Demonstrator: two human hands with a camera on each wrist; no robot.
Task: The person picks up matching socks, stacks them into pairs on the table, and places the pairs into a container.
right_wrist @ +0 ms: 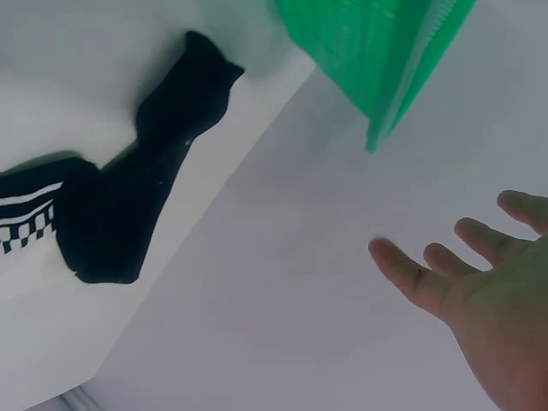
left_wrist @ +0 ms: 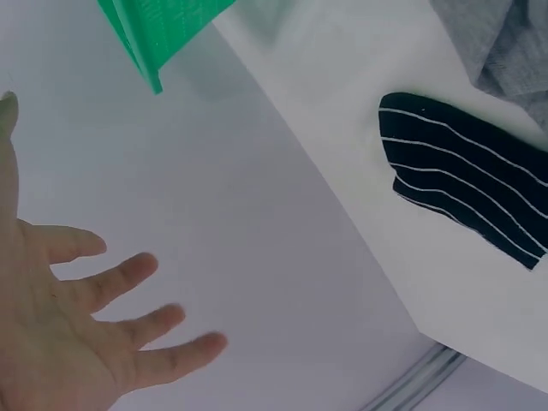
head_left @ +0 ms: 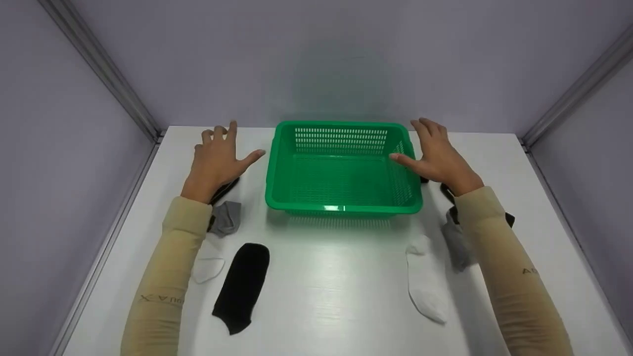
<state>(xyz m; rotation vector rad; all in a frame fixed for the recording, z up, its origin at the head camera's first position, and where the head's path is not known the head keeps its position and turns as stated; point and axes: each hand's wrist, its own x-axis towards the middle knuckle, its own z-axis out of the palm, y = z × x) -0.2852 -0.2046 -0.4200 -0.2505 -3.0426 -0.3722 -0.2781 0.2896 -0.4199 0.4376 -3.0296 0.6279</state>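
Note:
A green plastic basket (head_left: 341, 207) with slotted walls stands at the back of the white table, nothing visible inside it. To its left my left hand (head_left: 215, 160) hovers with fingers spread, apart from the basket. My right hand (head_left: 437, 158) is at the basket's right side, its thumb over the rim in the head view; whether it touches cannot be told. Both palms look bare in the wrist views. Below the left hand lie a black sock with white stripes (left_wrist: 462, 167) and a grey sock (head_left: 227, 218). Under the right hand are black socks (right_wrist: 128, 205).
Nearer the front lie a black sock (head_left: 242, 287) and a partly hidden white sock (head_left: 207, 269) on the left. On the right are a white sock (head_left: 426, 282) and a grey sock (head_left: 456, 242) beside the sleeve. Pale walls with metal corner rails enclose the white table (head_left: 326, 306).

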